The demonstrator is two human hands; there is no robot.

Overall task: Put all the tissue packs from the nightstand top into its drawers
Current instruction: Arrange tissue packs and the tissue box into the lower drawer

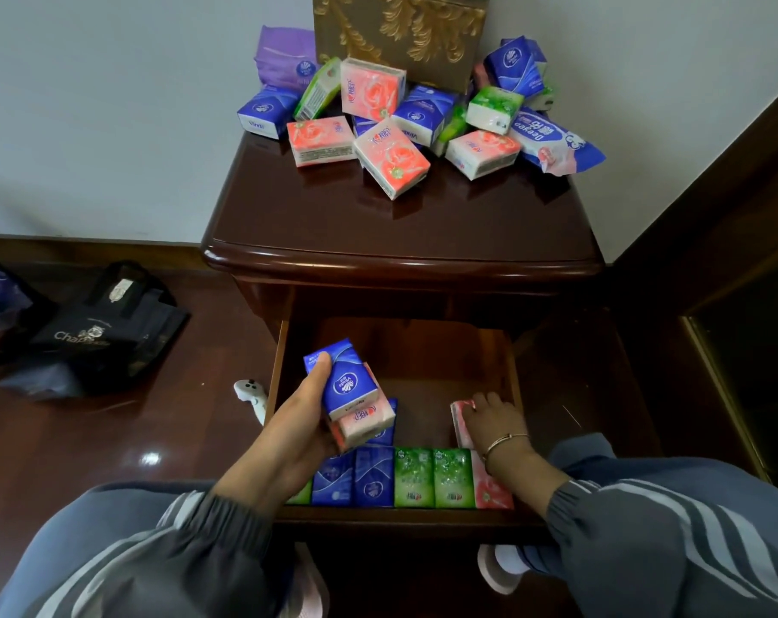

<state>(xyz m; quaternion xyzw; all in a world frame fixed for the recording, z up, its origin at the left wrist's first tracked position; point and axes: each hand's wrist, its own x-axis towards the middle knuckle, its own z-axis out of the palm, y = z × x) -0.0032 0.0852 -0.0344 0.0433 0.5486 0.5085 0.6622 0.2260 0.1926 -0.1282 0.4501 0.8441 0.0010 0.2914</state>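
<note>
Holding a blue pack (345,380) stacked on a pink pack (366,422), the left hand (295,423) hovers over the drawer (416,350). The right hand (494,417) presses another pink pack (461,421) inside.

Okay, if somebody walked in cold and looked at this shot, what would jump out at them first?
Probably the bright heap of tissue packs at the back of the dark nightstand top, piled against a gold-patterned box. Next, the open drawer below, with a neat row of blue, green and pink packs along its near edge. Above it the left hand holds a blue pack stacked on a pink one, while the right hand rests on a pink pack in the drawer.
</note>
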